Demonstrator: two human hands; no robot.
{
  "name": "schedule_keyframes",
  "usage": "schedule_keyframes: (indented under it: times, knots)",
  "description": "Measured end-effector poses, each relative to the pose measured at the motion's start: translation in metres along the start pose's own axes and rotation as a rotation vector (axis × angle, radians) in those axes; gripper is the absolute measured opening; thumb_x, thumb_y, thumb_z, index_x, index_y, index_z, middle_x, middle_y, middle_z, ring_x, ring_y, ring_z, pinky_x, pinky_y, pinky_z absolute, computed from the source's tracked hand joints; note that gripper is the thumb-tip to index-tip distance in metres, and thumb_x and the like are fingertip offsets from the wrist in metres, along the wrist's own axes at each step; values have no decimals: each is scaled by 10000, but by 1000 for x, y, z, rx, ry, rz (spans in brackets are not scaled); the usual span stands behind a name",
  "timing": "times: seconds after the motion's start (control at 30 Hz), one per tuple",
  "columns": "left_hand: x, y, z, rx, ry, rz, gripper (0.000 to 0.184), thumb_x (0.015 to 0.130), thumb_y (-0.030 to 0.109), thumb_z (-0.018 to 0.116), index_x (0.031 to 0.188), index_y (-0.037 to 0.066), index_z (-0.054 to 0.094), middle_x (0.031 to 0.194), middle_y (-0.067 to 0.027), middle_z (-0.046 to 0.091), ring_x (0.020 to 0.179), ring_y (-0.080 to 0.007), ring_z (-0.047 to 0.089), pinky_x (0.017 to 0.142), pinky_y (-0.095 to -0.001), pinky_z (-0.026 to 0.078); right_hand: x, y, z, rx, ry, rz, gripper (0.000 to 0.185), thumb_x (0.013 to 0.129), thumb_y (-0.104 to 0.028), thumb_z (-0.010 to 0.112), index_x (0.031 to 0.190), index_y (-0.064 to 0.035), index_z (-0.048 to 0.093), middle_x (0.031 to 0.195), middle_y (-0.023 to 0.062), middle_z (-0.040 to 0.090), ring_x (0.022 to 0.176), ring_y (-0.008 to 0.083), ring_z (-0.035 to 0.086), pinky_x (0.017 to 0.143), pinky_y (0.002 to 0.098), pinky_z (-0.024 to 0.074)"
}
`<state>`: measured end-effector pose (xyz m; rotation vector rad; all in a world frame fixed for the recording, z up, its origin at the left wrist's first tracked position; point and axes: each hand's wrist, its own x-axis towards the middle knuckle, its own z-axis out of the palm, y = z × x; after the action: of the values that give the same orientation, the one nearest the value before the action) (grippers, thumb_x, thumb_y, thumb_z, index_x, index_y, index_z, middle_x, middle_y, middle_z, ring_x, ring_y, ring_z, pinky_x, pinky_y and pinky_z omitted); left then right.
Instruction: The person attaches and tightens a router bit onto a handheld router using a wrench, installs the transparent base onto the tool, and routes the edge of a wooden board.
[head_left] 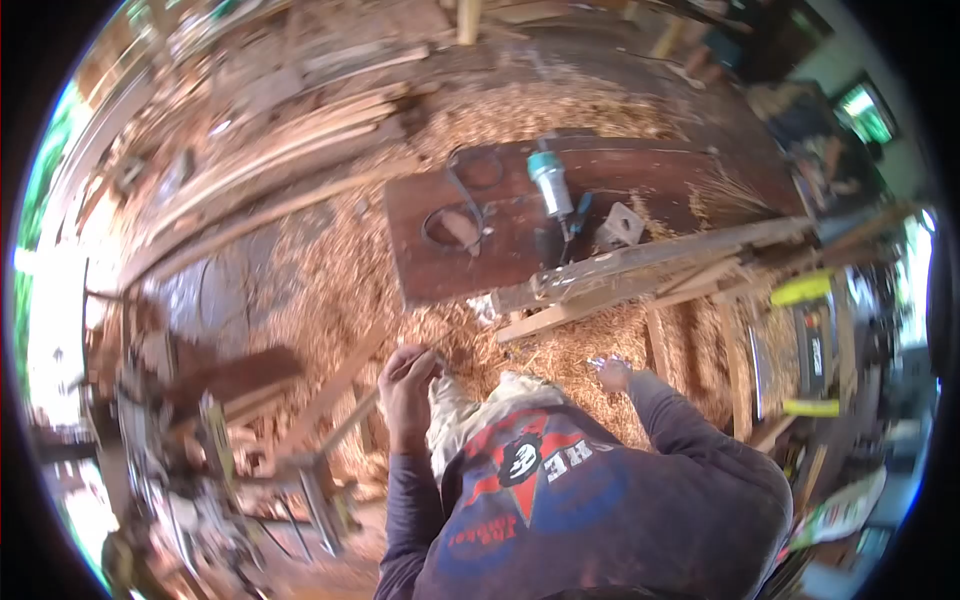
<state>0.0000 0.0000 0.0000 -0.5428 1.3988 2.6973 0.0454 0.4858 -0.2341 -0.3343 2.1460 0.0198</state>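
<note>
My left hand [406, 385] is raised in front of my left thigh with its fingers curled together. A thin, dark sliver shows at its fingertips, too blurred to name. My right hand [616, 376] is closed beside my right leg, around a small shiny object [597, 362] whose kind I cannot make out. Ahead of both hands, a dark reddish-brown wooden bench [520, 240] carries a green-and-silver power tool [549, 183] with a looped cord [453, 180]. A pale squarish block with a hole [622, 225] lies to its right.
Wood shavings [350, 250] cover the floor around me. Long planks [290, 150] lie ahead on the left. A wooden beam [680, 250] runs along the bench's near side. Cluttered tools and frames [220, 460] crowd my left; a dark case [811, 345] stands on the right.
</note>
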Motion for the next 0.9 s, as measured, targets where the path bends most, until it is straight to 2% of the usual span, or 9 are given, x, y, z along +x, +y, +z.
schedule_keyframes:
  times: [0.07,0.17,0.37,0.4,0.57,0.7,0.77,0.83,0.9]
  knots:
    - [-2,4,-5,40,50,-125,136,934,11,673,1059,-44,676,947,-97,702,850,-180,696,756,-291,554,-52,-8,28,-235,-100,71,405,852,-324,708,1200,-121,746,996,160,767,930,338,739,811,468,583]
    - [82,60,-34,47,-79,-251,220,944,3,657,1150,-70,682,1050,-154,724,878,-198,708,760,-295,569,-55,-56,0,-162,-145,-59,301,789,-271,732,1029,-99,791,946,167,762,922,340,736,767,461,586]
    - [137,110,-5,59,-176,-274,237,949,-11,643,1171,-86,682,1080,-154,729,885,-198,708,771,-303,567,-28,-101,27,142,214,53,271,888,-275,681,1016,-43,737,978,177,752,927,374,717,805,477,578]
    - [147,109,-4,140,-196,-252,243,945,-29,635,1179,-79,682,1082,-146,730,861,-187,699,772,-305,561,-18,-115,12,620,165,303,283,900,-292,658,1046,-52,693,1038,194,714,964,362,705,780,466,578]
    - [163,113,35,369,-352,-152,296,937,-55,608,1222,-28,681,1020,-101,718,802,-144,663,751,-277,538,-15,-176,-144,1292,470,347,365,1005,-377,559,1050,-38,686,798,115,645,756,237,639,657,422,508]
    - [194,98,51,476,-515,-245,340,936,-18,590,1268,-59,645,945,-72,689,751,-107,617,690,-258,504,-3,-158,-248,1298,850,459,442,1032,-430,535,1071,-29,718,676,88,606,627,164,568,590,382,450]
    - [223,98,57,646,-616,-221,300,948,26,618,1229,-67,667,929,-59,694,739,-104,622,689,-255,505,23,-119,-303,1155,1038,416,410,1010,-399,576,1030,-22,736,726,139,669,665,254,646,640,413,504]
    - [262,99,61,753,-692,-233,277,947,44,637,1198,-65,683,910,-64,704,754,-113,636,698,-269,515,44,-92,-374,955,1199,448,440,952,-435,643,1056,-19,742,888,194,739,837,358,721,752,446,547]
    - [307,93,55,862,-796,-232,257,946,63,656,1166,-63,698,892,-68,714,769,-121,650,707,-282,524,105,-33,-404,954,956,560,622,848,-522,723,1164,13,709,1051,239,742,1026,405,711,874,451,547]
